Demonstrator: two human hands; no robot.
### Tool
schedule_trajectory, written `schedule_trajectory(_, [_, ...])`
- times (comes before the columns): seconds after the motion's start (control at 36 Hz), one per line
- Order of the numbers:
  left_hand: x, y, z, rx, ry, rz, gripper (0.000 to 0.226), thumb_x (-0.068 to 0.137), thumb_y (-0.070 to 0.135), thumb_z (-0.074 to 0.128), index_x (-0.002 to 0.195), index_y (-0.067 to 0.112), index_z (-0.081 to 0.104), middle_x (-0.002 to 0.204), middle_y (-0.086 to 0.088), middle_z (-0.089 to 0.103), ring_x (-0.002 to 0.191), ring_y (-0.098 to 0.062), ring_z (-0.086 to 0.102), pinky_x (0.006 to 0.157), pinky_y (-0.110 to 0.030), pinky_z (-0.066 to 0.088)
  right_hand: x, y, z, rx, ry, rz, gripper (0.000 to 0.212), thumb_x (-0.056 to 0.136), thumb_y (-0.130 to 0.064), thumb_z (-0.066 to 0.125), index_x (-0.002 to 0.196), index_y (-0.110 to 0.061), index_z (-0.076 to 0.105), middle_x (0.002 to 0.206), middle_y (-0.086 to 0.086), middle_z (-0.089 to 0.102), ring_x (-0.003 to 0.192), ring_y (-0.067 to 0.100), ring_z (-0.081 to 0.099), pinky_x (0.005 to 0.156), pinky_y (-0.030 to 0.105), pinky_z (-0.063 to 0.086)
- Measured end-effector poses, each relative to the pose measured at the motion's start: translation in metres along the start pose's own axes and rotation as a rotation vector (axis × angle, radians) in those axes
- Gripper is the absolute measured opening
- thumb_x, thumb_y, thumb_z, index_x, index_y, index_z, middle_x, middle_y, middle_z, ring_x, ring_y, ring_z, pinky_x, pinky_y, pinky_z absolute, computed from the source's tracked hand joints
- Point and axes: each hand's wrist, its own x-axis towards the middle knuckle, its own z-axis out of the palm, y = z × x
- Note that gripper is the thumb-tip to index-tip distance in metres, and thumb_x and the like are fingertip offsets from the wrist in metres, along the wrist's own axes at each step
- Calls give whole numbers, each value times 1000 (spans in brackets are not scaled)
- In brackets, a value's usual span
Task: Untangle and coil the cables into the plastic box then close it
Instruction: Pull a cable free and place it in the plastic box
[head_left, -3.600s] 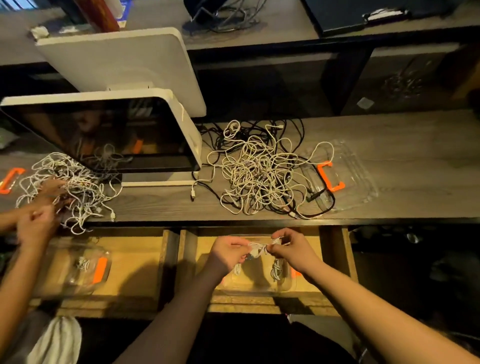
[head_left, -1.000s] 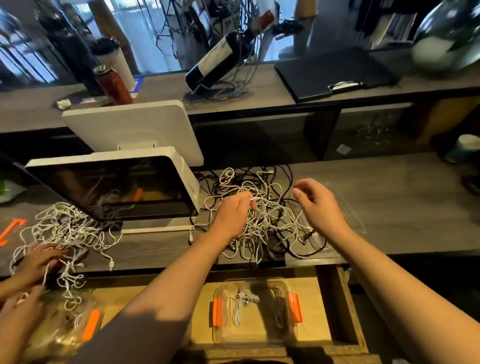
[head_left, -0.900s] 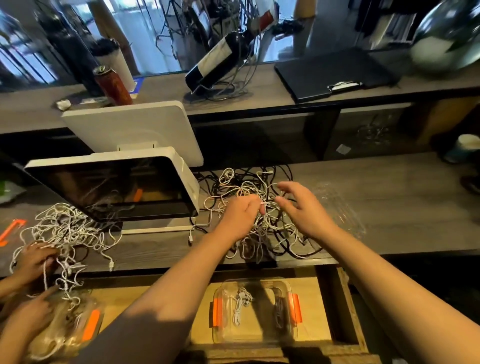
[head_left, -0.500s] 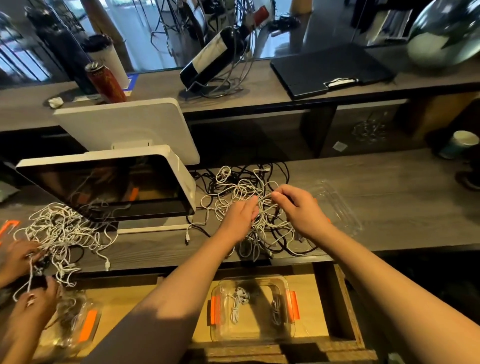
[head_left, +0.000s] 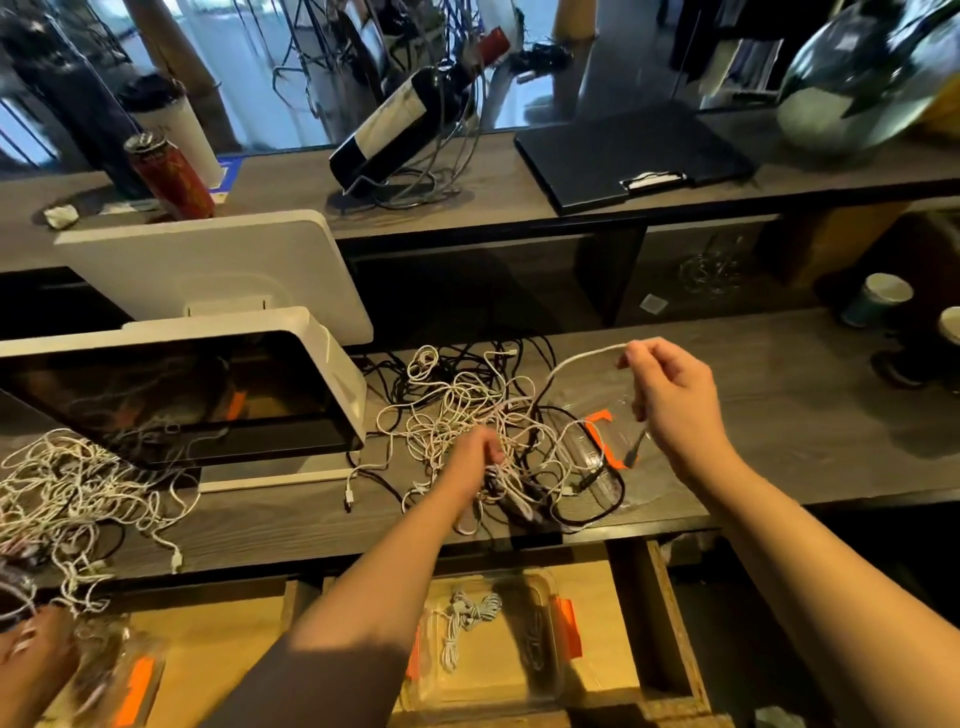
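White cable lifted clear of the tangle, pinched between thumb and fingertips of the right hand, running down and leftward from that hand into the heap on the counter. Left hand lower and nearer the body than the right, fingers curled into the knot of white and black strands, pinning it down. Clear lid with an orange clip partly under the heap, just below the right hand. Plastic box open in the drawer beneath both forearms, one small coiled cable already inside.

Best way on, by judgement: draw the pinched strand up slowly, with the left hand's grip kept firm so the heap does not ride along; at any snag, stop, slacken, and feed the loop back through rather than tugging. Once free, wind in even loops before lowering into the box.

Off beyond the left hand: a white point-of-sale screen and another person's hand by a second heap.
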Motion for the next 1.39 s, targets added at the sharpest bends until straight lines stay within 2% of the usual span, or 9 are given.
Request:
schedule_trajectory(0.14, [13, 49, -25, -270, 163, 114, 42, 106, 24, 18, 67, 20, 30, 61, 5, 33, 59, -12, 29, 60, -29, 29, 5, 24, -3, -172, 15, 170, 26, 103, -31, 50, 92, -18, 69, 50, -10, 45, 46, 3, 39, 50, 25, 30])
schedule_trajectory(0.33, [6, 122, -44, -19, 207, 357, 38, 106, 26, 41, 68, 22, 40, 67, 5, 35, 62, -10, 33, 64, -32, 28, 8, 36, 7, -203, -72, 306, 29, 103, -14, 42, 122, -12, 64, 84, 4, 61, 75, 19, 54, 69, 35, 44])
schedule_trajectory(0.5, [-17, 129, -23, 265, 89, 388, 37, 106, 33, 44, 71, 22, 43, 67, 5, 40, 61, -11, 37, 60, -33, 29, 11, 14, 23, -344, -136, 6, 61, 92, 3, 49, 146, -24, 44, 142, -4, 46, 113, 1, 49, 106, 34, 39])
schedule_trajectory(0.69, [-25, 108, -4, 229, 55, 425, 27, 98, 32, 36, 73, 25, 46, 75, 4, 48, 73, -15, 45, 70, -39, 37, 12, -14, 55, -326, -426, -78, 16, 97, -32, 57, 107, -22, 65, 98, -5, 68, 92, 10, 63, 82, 33, 51])
schedule_trajectory(0.86, [-28, 103, -9, 163, 109, 383, 22, 106, 23, 38, 86, 23, 47, 78, 5, 47, 67, -7, 41, 65, -34, 33, 10, -14, 53, -235, -636, -47, 46, 100, -45, 50, 89, -3, 65, 80, 21, 61, 76, 40, 57, 73, 52, 49])
schedule_trajectory(0.94, [-27, 96, -10, 176, 113, 376, 27, 107, 27, 38, 83, 22, 50, 78, 4, 50, 68, -7, 45, 69, -35, 37, 5, -13, 53, -146, -716, 9, 48, 102, -40, 49, 90, 6, 60, 67, 13, 54, 62, 30, 54, 64, 43, 50])
schedule_trajectory(1.03, [-23, 84, -12, 180, 100, 327, 48, 107, 40, 34, 67, 23, 54, 68, 4, 56, 68, -15, 53, 74, -38, 44, 6, -19, 51, -40, -601, -7, 39, 104, -29, 47, 79, 0, 57, 59, -3, 46, 52, 9, 46, 53, 23, 44])
schedule_trajectory(1.19, [-17, 59, -24, 115, 55, 216, 60, 108, 40, 34, 53, 19, 45, 58, -6, 47, 57, -16, 50, 76, -34, 40, 9, -22, 46, 87, -412, -16, 41, 104, -27, 47, 67, -11, 47, 56, -3, 41, 55, 18, 41, 61, 40, 41])
schedule_trajectory(1.39, [-20, 61, -27, 178, 49, 299, 27, 100, 45, 41, 102, 32, 64, 66, 6, 47, 54, -9, 37, 57, -28, 32, 17, -11, 33, 158, -158, 83, 42, 104, -34, 46, 66, -17, 45, 57, -3, 39, 54, 14, 40, 58, 34, 39])
